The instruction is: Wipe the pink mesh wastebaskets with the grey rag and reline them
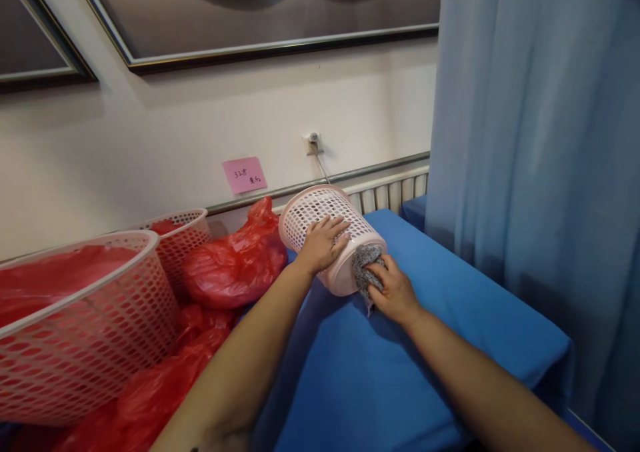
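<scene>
A pink perforated basket lies on its side on the blue-covered surface, its mouth toward the wall. My left hand rests on the basket's side, fingers spread flat over the mesh, holding it steady. My right hand is closed on a grey cloth and presses it against the basket's solid bottom end.
Two more pink baskets lined with red plastic stand at the left, with red plastic bags heaped between them and my arm. A blue curtain hangs at the right. A pink note and a wall socket are on the wall.
</scene>
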A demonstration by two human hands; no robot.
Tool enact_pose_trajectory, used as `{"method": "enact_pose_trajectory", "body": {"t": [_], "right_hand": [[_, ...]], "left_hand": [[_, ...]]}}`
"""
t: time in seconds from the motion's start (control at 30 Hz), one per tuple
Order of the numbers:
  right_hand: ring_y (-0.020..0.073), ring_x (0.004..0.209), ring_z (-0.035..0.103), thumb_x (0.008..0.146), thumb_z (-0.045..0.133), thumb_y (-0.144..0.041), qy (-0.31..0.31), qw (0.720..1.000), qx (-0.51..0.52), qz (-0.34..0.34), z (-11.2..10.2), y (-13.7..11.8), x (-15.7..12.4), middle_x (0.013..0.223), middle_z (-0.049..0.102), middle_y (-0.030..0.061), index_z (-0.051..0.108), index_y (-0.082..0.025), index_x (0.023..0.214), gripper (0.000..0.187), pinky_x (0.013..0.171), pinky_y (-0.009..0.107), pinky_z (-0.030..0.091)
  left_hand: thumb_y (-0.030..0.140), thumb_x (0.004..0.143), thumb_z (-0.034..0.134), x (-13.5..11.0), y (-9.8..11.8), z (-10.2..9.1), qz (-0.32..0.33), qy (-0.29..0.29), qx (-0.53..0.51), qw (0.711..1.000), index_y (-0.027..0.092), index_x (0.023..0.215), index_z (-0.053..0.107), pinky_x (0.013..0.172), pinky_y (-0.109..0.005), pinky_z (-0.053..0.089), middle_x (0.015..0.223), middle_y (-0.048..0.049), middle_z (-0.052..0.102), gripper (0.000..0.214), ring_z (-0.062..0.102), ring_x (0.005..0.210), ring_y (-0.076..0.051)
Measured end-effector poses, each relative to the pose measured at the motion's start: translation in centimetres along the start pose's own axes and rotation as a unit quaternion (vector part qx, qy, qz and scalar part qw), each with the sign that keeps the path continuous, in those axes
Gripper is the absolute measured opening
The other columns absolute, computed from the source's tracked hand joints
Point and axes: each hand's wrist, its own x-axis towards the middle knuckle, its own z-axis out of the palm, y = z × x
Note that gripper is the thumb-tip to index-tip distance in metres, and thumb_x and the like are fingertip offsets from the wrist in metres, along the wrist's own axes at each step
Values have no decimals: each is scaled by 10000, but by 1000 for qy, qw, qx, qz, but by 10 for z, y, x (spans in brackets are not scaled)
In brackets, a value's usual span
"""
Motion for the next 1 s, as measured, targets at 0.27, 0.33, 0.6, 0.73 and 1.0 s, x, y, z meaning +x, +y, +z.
{"method": "enact_pose_trajectory", "body": {"t": [0.27,0.33,0.6,0.73,1.0], "right_hand": [[218,1017,662,771,575,-113,107,991,85,-1,-11,8,2,1083,645,47,690,-257,1057,340,936,371,558],[257,1173,607,818,601,-157,255,965,69,-11,-15,12,5,1212,596,80,641,-253,1172,369,1040,445,512],[255,1121,605,819,609,-145,-14,997,33,-62,10,-9,0,1276,532,121,614,-236,1271,461,963,404,549],[225,1044,624,746,643,-140,-208,954,54,-210,12,-29,-11,1197,620,79,659,-250,1208,474,882,343,554],[273,1186,559,810,582,-95,-28,994,-33,-99,9,-22,-5,1356,544,128,670,-248,1227,453,1025,438,495]], "left_hand": [[435,1031,411,-8,-5,2,-1,13,4,1000,313,1428,572,1193,-557,289,1535,-19,546,445,409,1468,-316],[437,1033,407,-9,-5,2,4,14,6,1000,317,1430,569,1192,-540,295,1527,-21,554,446,420,1460,-304],[452,1035,390,-4,-1,1,-3,6,10,1000,314,1427,577,1186,-569,283,1536,-27,544,455,418,1456,-319],[456,1037,377,-4,-1,1,-3,6,9,1000,316,1421,581,1187,-569,282,1528,-25,553,457,422,1453,-317],[423,1026,419,-6,-2,1,-17,-1,9,1000,329,1426,575,1191,-545,286,1534,-11,547,439,407,1464,-304]]}}
